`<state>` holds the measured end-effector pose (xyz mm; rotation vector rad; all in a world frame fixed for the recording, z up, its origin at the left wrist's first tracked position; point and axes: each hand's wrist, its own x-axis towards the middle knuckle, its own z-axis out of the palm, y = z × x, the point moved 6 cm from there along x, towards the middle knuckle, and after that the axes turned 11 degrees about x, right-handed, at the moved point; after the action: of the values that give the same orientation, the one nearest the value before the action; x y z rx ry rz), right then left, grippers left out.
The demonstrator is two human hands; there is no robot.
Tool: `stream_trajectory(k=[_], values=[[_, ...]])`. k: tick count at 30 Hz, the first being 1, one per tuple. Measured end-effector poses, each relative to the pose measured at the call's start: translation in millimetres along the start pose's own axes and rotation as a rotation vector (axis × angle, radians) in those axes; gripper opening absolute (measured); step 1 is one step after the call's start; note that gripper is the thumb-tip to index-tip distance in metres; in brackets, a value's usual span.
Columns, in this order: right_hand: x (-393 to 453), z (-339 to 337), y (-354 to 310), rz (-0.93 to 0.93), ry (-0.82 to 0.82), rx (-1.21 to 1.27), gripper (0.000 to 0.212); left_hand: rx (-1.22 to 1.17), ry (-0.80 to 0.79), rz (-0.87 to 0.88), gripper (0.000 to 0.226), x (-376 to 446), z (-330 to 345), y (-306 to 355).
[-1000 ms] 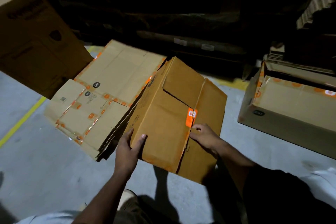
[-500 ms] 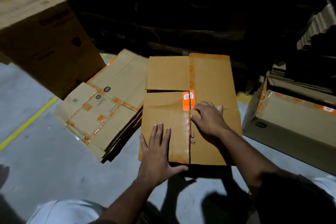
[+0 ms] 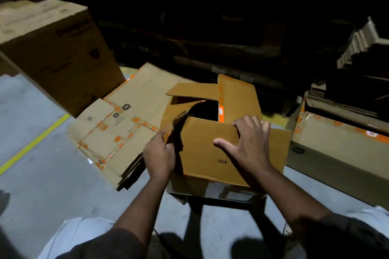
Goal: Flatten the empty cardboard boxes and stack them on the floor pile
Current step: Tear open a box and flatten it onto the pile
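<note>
box (image 3: 210, 153) interior dark, large carton (image 3: 52, 48) print blurred, right box (image 3: 336, 153) cut off by edge

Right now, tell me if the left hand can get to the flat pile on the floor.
Probably yes: the flat pile lies just beside the left hand, nothing between, though that hand grips a flap of the box.

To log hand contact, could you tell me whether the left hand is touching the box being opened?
Touching: in the head view the left hand grips a flap of the box.

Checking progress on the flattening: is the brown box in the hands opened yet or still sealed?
Opened. The box's flaps are lifted apart, showing a dark interior; the left hand and right hand each grip a flap.
</note>
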<state>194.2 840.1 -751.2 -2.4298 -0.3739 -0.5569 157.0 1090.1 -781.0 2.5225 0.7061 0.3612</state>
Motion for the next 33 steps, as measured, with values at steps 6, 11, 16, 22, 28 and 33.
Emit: stream_trajectory(k=[6, 11, 16, 22, 28, 33], values=[[-25.0, -34.5, -31.2, -0.202, 0.051, -0.067, 0.043, -0.123, 0.008, -0.119, 0.036, 15.0, -6.4, 1.8], [-45.7, -53.5, -52.6, -0.276, -0.089, -0.074, 0.029, -0.155, -0.108, -0.101, 0.029, 27.6, -15.3, 2.6], [-68.6, -64.8, -59.9, -0.151, -0.252, 0.02, 0.042, -0.211, -0.22, -0.076, 0.023, 21.3, -16.5, -7.0], [-102.7, -43.9, -47.5, 0.108, -0.469, 0.069, 0.047, -0.245, -0.413, -0.139, 0.031, 17.2, -22.4, -10.0], [-95.0, -26.4, -1.6, 0.428, -0.421, 0.096, 0.041, -0.327, -0.452, -0.249, 0.102, -7.1, 5.3, -20.3], [-89.6, -44.7, 5.2, 0.406, -0.104, -0.033, 0.031, -0.337, -0.346, -0.389, 0.095, -10.6, 6.6, -26.2]])
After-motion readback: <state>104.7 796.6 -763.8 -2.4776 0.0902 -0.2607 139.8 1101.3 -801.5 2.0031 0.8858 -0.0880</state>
